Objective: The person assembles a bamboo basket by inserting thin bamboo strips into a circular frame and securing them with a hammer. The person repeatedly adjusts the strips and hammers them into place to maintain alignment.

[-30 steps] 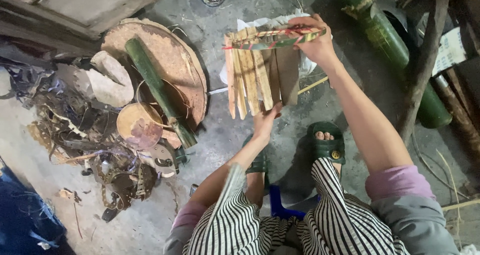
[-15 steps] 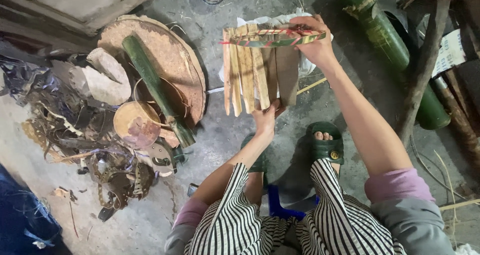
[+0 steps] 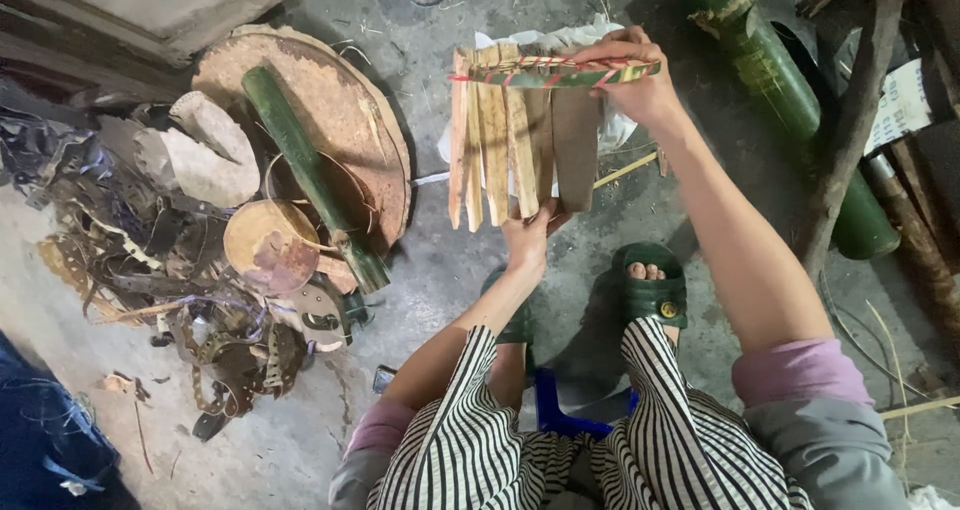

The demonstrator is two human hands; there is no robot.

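A row of flat bamboo slats (image 3: 510,140) hangs from a green bamboo strip bound with red and yellow cord (image 3: 555,72). My right hand (image 3: 640,85) grips the right end of that bound top strip and holds the piece up over the concrete floor. My left hand (image 3: 528,238) pinches the lower ends of the slats from below. My feet wear green sandals (image 3: 652,285), and my striped trousers fill the bottom of the view.
A green bamboo pole (image 3: 310,175) lies across a round wooden board (image 3: 330,110) at left, beside a heap of scraps and straps (image 3: 200,310). A thick green bamboo trunk (image 3: 790,90) and wooden sticks (image 3: 850,130) lie at right. A blue stool (image 3: 560,415) is under me.
The slat piece has stayed raised in both hands, with my left hand shifted slightly along the slats' lower ends; the view has drifted a little.
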